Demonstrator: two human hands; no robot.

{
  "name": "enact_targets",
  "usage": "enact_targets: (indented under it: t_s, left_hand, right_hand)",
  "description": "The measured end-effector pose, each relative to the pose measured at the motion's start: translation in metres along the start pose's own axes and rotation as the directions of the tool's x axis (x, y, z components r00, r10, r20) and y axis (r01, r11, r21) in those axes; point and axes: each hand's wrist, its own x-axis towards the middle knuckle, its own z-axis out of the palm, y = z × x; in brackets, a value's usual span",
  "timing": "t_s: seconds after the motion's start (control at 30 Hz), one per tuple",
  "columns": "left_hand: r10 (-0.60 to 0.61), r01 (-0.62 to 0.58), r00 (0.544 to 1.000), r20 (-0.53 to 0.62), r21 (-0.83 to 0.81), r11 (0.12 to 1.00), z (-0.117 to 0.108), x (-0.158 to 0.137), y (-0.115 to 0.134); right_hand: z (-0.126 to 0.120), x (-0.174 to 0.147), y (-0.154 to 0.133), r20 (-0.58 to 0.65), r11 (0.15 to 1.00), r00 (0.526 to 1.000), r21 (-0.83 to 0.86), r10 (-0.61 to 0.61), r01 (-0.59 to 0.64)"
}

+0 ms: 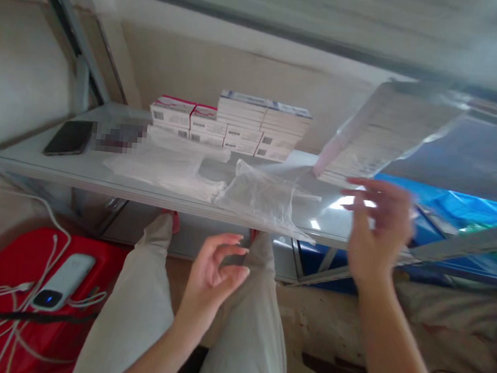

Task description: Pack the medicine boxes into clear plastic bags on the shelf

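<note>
My left hand (216,271) hovers in front of the shelf edge, fingers curved and apart, holding nothing. My right hand (378,228) is over the right part of the shelf, slightly blurred, its fingers apart. It is nearest to a clear plastic bag (375,128) filled with what look like stacked white boxes; I cannot tell whether the fingertips touch it. An empty clear plastic bag (265,197) lies crumpled over the shelf's front edge, beside a flat pile of clear bags (167,164). Behind them stand stacked small white cartons (264,117), some with red tops (175,104).
A dark phone (69,137) lies at the left of the grey shelf (56,171), by a pixelated patch. A red stool (93,248) at lower left carries a white power bank (65,280) and cables. Blue plastic (444,199) is at the right; an upper shelf (292,9) hangs above.
</note>
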Motion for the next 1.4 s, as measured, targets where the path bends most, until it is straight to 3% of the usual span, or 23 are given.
enact_targets:
  t_s: [0.1,0.17,0.23,0.33,0.4,0.5,0.57,0.6,0.63,0.73,0.93,1.03,1.1,1.17,1.27,1.4]
  left_hand:
    - [0.141,-0.151,0.988,0.067,0.201,0.968,-0.016,0.04,0.005]
    - [0.207,-0.26,0.962,0.18,0.359,0.896,-0.025,0.067,0.011]
    - [0.265,-0.399,0.911,0.317,0.504,0.767,-0.034,0.092,0.016]
    - [0.276,-0.579,0.814,0.512,0.668,0.468,-0.047,0.123,0.018]
    - [0.197,-0.646,0.763,0.616,0.72,0.251,-0.056,0.141,0.013]
    - [0.041,-0.706,0.708,0.705,0.709,-0.009,-0.066,0.159,0.0]
    - [-0.026,-0.731,0.679,0.733,0.672,-0.12,-0.069,0.164,-0.009]
    - [-0.046,-0.744,0.663,0.747,0.65,-0.156,-0.068,0.164,-0.013]
    - [-0.055,-0.756,0.646,0.761,0.628,-0.185,-0.065,0.163,-0.017]
    - [-0.029,-0.77,0.611,0.791,0.584,-0.257,-0.052,0.157,-0.025]
    - [0.009,-0.732,0.63,0.777,0.598,-0.328,-0.028,0.155,-0.044]
    - [0.025,-0.716,0.65,0.759,0.624,-0.314,-0.026,0.156,-0.055]
    - [0.042,-0.701,0.668,0.743,0.647,-0.301,-0.027,0.155,-0.061]
    - [0.059,-0.68,0.689,0.722,0.673,-0.291,-0.029,0.154,-0.066]
    - [0.076,-0.658,0.712,0.698,0.701,-0.274,-0.03,0.153,-0.069]
    - [0.093,-0.658,0.714,0.693,0.711,-0.248,-0.03,0.153,-0.071]
  right_hand:
    - [0.02,-0.015,0.027,0.094,0.985,0.995,-0.168,0.045,-0.028]
    - [0.027,-0.033,0.045,0.117,0.959,0.99,-0.279,0.084,-0.048]
    - [0.025,-0.051,0.058,0.077,0.932,0.985,-0.343,0.155,-0.12]
    - [0.009,-0.075,0.069,-0.03,0.87,0.947,-0.387,0.319,-0.305]
    - [-0.001,-0.087,0.075,-0.031,0.811,0.872,-0.352,0.489,-0.467]
    - [-0.004,-0.096,0.082,0.178,0.682,0.662,-0.102,0.728,-0.724]
    - [0.001,-0.096,0.085,0.353,0.549,0.541,0.086,0.764,-0.831]
    - [0.004,-0.093,0.085,0.397,0.5,0.515,0.151,0.759,-0.853]
    - [0.007,-0.09,0.084,0.408,0.474,0.512,0.198,0.756,-0.858]
    - [0.012,-0.072,0.084,0.329,0.493,0.569,0.289,0.754,-0.821]
    - [0.005,-0.031,0.107,0.244,0.519,0.607,0.341,0.756,-0.784]
    - [0.001,-0.02,0.122,0.203,0.653,0.707,0.278,0.677,-0.705]
    - [-0.001,-0.018,0.132,0.189,0.765,0.777,0.146,0.601,-0.627]
    - [-0.003,-0.017,0.143,0.179,0.825,0.81,-0.02,0.558,-0.564]
    - [-0.008,-0.018,0.162,0.223,0.849,0.82,-0.156,0.528,-0.504]
    - [-0.022,-0.015,0.183,0.412,0.865,0.766,-0.138,0.493,-0.483]
